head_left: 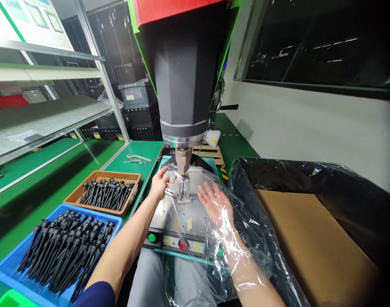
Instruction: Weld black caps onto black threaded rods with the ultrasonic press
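Observation:
A large clear plastic bag (246, 226) spreads over the right side of the press table and hangs down over my lap. My left hand (159, 183), fingers curled, pinches the bag's edge to the left of the metal fixture (183, 189). Behind or inside the film is my right hand (215, 204), palm up with the fingers spread, holding nothing. The plastic also lies over my right forearm. Directly above the fixture is the machine's metal tool head (183, 160), partly seen through film.
A blue tray (118, 219) and a brown tray (99, 174) of black capped rods stand left. A wrench (139, 157) lies behind them. Green buttons (152, 237) and a red button (183, 244) line the front panel. A black-lined carton (297, 221) stands right.

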Demonstrator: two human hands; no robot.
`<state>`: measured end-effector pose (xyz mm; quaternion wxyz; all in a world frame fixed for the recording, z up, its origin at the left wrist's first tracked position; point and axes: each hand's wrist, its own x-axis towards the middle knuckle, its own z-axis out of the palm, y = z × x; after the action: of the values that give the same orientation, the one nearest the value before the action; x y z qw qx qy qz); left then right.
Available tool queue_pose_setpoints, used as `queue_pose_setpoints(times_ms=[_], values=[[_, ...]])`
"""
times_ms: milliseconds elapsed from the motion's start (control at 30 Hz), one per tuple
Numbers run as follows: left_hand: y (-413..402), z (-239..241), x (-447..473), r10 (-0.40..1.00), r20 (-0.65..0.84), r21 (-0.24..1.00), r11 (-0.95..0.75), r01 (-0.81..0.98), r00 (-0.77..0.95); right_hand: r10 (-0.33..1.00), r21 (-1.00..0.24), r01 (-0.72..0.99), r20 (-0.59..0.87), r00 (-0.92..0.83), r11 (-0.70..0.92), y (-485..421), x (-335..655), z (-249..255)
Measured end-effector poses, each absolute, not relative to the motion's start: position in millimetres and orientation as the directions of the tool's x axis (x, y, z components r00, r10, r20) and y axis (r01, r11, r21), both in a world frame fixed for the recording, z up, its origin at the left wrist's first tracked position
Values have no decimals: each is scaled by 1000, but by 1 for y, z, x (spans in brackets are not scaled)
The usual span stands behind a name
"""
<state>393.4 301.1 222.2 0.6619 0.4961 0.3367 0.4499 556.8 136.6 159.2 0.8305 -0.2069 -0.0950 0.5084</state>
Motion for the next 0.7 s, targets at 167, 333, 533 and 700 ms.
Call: queue_pose_setpoints(times_ms=[167,333,533,700], values=[[310,217,378,947,44,974,30,-225,318,899,-415,-834,-78,431,364,134,550,152],[320,214,370,953,49,980,12,-199,300,913,-427,-837,-58,403,342,135,552,156],[324,203,364,956,37,982,18,-187,290,924,-452,-826,-11,381,336,137,553,150],[330,196,359,960,9,983,42,-179,279,930,-479,-821,-25,366,310,139,551,149]])
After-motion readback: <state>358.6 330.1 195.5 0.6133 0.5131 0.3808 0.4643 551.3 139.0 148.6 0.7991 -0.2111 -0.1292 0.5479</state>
